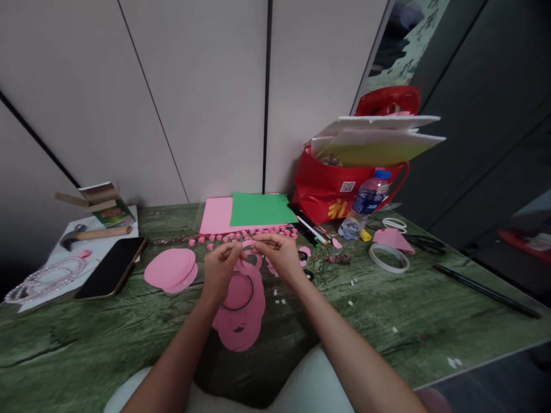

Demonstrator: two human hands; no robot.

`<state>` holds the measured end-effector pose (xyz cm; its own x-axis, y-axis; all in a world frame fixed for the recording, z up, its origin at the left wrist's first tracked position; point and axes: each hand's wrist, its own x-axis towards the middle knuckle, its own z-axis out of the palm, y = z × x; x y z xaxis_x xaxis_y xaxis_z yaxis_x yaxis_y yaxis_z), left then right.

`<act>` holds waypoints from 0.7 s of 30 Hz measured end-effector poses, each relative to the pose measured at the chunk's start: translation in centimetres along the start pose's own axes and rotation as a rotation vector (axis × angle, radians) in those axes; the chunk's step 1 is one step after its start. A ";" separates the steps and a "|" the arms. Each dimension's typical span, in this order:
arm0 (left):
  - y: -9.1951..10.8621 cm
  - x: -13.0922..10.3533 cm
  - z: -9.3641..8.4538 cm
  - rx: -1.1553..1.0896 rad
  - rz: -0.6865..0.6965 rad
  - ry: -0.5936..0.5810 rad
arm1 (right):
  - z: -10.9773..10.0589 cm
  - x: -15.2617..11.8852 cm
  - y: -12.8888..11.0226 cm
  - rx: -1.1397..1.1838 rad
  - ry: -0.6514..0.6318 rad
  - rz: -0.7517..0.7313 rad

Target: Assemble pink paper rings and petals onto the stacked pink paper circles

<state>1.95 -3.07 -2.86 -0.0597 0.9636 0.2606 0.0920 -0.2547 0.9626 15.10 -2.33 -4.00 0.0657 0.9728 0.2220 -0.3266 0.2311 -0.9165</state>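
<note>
My left hand (222, 265) and my right hand (278, 252) are raised close together over the middle of the table. Both have thumb and fingers pinched on a small piece of pink paper (249, 259), which looks curved like a ring or spiral. Below them lie pink paper cut-outs with scalloped edges (241, 335), and a thin dark ring (236, 308) rests on these. A stack of pink paper circles (170, 268) is left of my left hand. Behind my hands is a row of small pink rolled pieces (230, 236).
Green sheet (262, 209) and pink sheet (216, 215) lie at the back. At right are a red bag (318, 189), water bottle (364, 206), tape roll (388, 258) and black stick (486, 291). At left are a phone (112, 268), hammer (101, 233), beads (51, 280) and opened box (112, 212).
</note>
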 end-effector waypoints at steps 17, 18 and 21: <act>-0.3 0.1 0.0 -0.021 0.011 -0.037 | 0.2 -0.2 -0.2 -0.032 -0.030 -0.021; -0.3 0.1 0.0 -0.021 0.007 -0.030 | 0.2 -0.2 -0.1 -0.027 -0.035 -0.023; -0.4 0.0 0.0 -0.020 0.008 -0.053 | 0.1 -0.1 0.0 -0.015 -0.027 -0.018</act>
<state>1.89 -2.95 -3.20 -0.0058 0.9643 0.2648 0.0725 -0.2637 0.9619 14.99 -2.43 -4.02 0.0458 0.9678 0.2474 -0.3110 0.2492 -0.9172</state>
